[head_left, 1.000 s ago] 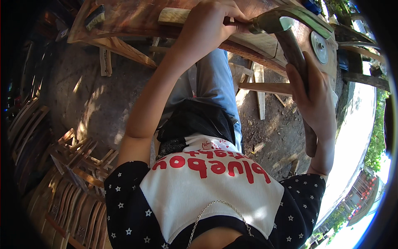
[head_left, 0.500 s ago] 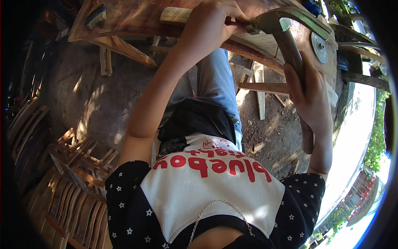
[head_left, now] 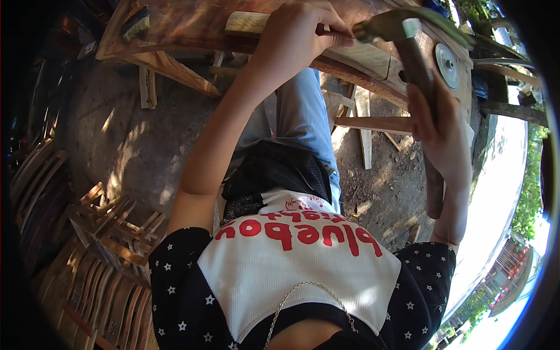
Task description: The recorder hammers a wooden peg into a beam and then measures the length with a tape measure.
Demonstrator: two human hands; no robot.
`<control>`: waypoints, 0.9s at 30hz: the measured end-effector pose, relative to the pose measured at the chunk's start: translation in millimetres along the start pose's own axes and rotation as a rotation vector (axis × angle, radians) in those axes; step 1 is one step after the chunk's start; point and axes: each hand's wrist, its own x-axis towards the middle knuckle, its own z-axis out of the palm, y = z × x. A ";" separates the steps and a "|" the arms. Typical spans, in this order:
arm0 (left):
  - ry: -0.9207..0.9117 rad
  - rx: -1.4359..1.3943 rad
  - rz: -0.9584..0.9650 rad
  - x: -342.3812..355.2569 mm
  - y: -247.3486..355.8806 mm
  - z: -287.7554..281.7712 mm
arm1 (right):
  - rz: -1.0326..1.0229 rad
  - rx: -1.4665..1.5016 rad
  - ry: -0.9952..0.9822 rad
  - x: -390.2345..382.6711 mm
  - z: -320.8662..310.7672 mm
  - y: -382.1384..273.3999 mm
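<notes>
My right hand (head_left: 437,122) is wrapped round the handle of a claw hammer (head_left: 417,67), whose head is blurred by motion beside my left fingertips. My left hand (head_left: 300,38) is pinched at the front part of the wooden workbench (head_left: 175,23), over a pale wooden board (head_left: 364,61); whatever is between the fingertips is too small to make out. Another light wooden piece (head_left: 239,23) lies partly behind my left hand. A brush (head_left: 136,23) lies on the bench at the left, and a round metal disc (head_left: 447,65) sits at its right end.
Braces (head_left: 175,73) and loose slats (head_left: 366,140) are under the bench. Curved wooden parts and chair frames (head_left: 111,233) are stacked at the lower left on the dirt floor (head_left: 373,192). A bright white surface (head_left: 501,157) and greenery lie at the right.
Since the half-second-ago frame, the hammer head has shifted slightly right and is now blurred, with my right hand moving along with it. My left hand has stayed in about the same place.
</notes>
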 end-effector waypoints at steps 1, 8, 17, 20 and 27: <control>0.009 0.033 -0.002 1.6 0.3 0.7 | -0.066 -0.048 -0.014 1.4 2.9 7.4; 0.039 -0.090 -0.026 1.4 2.4 -1.1 | 0.020 0.086 -0.047 -8.5 -6.5 2.7; 0.038 -0.050 -0.031 0.8 4.8 1.4 | 0.009 0.039 -0.042 -10.4 -6.3 3.6; 0.045 -0.022 0.003 -0.1 10.1 0.3 | 0.026 0.045 -0.045 -10.6 -7.6 2.1; 0.035 -0.005 -0.016 1.7 4.2 2.9 | 0.017 0.044 -0.023 -8.4 -10.3 2.6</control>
